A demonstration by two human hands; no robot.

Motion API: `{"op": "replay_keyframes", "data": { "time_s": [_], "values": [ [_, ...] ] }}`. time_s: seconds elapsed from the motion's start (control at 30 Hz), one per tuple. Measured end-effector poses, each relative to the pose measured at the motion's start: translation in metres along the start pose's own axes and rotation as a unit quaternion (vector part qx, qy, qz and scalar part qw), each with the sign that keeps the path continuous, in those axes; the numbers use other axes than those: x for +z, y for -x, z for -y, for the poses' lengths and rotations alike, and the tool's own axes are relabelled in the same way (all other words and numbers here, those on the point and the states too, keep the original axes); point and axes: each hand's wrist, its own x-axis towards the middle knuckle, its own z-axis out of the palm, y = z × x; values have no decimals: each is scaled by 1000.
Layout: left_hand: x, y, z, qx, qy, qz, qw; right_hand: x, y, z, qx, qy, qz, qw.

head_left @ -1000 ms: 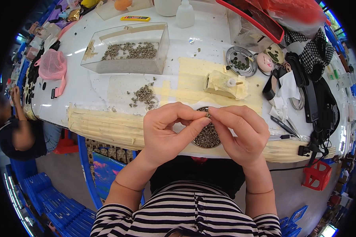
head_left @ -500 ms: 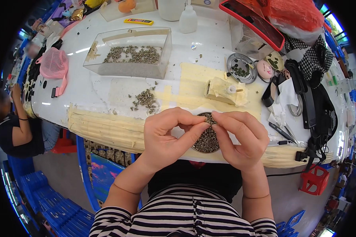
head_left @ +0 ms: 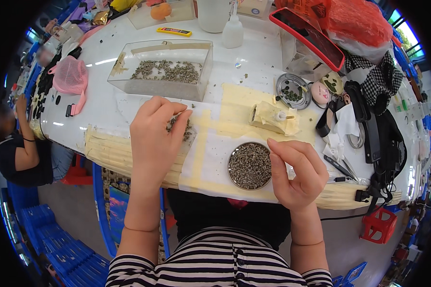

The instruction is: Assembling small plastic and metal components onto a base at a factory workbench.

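Your left hand (head_left: 154, 138) rests on the white bench (head_left: 105, 103), fingers pinched together over a small loose pile of grey-green metal bits (head_left: 179, 128). Your right hand (head_left: 297, 174) hovers just beside a round metal dish (head_left: 249, 166) heaped with the same bits, fingers curled with thumb and forefinger close; whether they grip anything you cannot tell. Behind stands a clear plastic box (head_left: 163, 71) with more bits, and yellowish tape (head_left: 234, 103) covers the bench surface.

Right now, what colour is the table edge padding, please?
Pale yellow, layered tape strips on the table edge padding; head view.
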Motion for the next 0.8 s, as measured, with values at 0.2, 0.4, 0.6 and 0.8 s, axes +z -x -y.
{"op": "replay_keyframes", "data": {
  "time_s": [0.2, 0.4, 0.6, 0.8],
  "values": [
    [0, -5, 9, 29, -63, 40, 997, 1, -2, 2, -1, -11, -1, 1000],
    [-3, -6, 0, 2, 38, 28, 999, 1, -1, 1, 0, -12, 7, 1000],
    [-6, 9, -36, -120, 438, 196, 869, 2, -3, 3, -1, -30, 29, 999],
    [18, 13, -39, -207, 641, 276, 686, 6, -1, 0, -4, -28, 29, 999]
  ]
}}
